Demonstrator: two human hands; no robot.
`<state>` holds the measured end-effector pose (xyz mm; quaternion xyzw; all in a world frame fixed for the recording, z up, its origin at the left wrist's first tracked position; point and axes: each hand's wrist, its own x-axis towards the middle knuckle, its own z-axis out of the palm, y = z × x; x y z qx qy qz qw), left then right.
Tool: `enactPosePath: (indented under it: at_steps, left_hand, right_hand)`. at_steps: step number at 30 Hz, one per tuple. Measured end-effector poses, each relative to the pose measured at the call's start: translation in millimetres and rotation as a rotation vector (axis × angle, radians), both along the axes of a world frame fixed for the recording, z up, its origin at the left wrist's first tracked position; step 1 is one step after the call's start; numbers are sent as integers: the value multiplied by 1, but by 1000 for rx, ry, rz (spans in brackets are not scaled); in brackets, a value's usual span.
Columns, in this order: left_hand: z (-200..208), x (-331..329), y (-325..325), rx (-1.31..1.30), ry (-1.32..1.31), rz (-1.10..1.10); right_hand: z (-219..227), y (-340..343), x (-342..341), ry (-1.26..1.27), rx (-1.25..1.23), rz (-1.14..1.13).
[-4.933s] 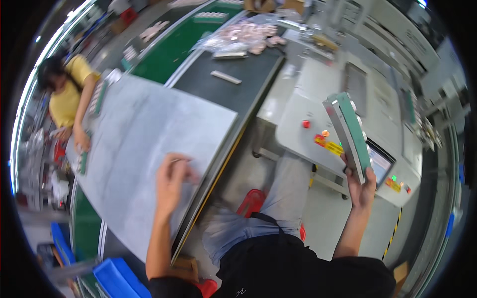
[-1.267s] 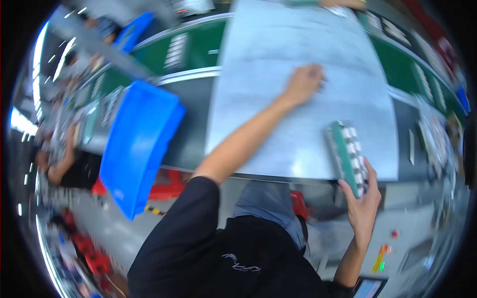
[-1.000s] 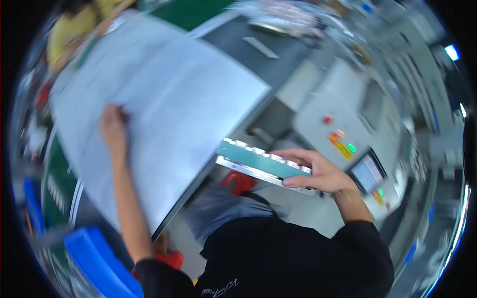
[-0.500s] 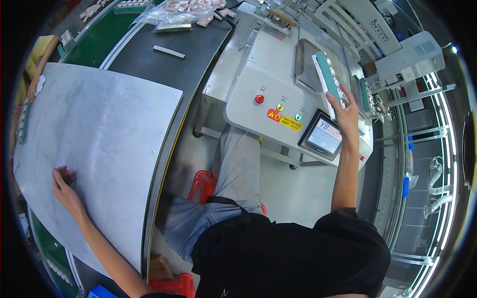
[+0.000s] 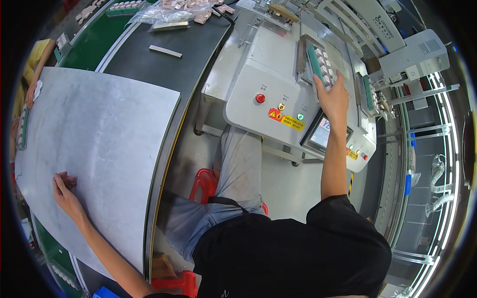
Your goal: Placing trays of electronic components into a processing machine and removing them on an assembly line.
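My right hand [image 5: 334, 102] grips a green tray holder [image 5: 316, 63] by its near end, thumb on one side and fingers on the other. Rows of small white blocks [image 5: 326, 67] sit along the holder. It is over the metal fixture [image 5: 302, 54] on the white machine [image 5: 263, 59]; whether it rests in the fixture I cannot tell. My left hand [image 5: 65, 191] lies on the grey board [image 5: 114, 144] to the left, loosely curled with nothing in it.
A second green holder [image 5: 367, 92] stands at the machine's right part. A touch screen [image 5: 318, 135] and red button [image 5: 260, 98] are on its front. A light strip [image 5: 165, 51] and a bag of pale pieces [image 5: 169, 15] lie on the dark bench. Another person's hand [image 5: 31, 94] is far left.
My right hand has moved slightly left with the holder, bringing it over the fixture and turning it so the white blocks face up. My left hand stays in place.
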<state>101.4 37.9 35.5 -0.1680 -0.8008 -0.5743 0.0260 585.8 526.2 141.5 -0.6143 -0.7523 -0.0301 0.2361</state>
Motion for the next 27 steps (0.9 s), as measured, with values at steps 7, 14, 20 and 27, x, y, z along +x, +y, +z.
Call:
enactPosePath:
  at_steps: [7, 14, 20, 27]
  left_hand:
    - [-3, -2, -4, 9, -20, 48]
    - [-1, -7, -8, 37, -46, 115]
    - [-6, -13, -13, 14, -57, 109]
    - [-5, -11, -9, -5, -55, 97]
  right_hand:
    - [0, -2, -9, 80, -27, 187]
    - [1, 4, 42, 269, -276, 421]
    - [-13, 24, 41, 316, -217, 440]
    - [-23, 70, 47, 396, -209, 476]
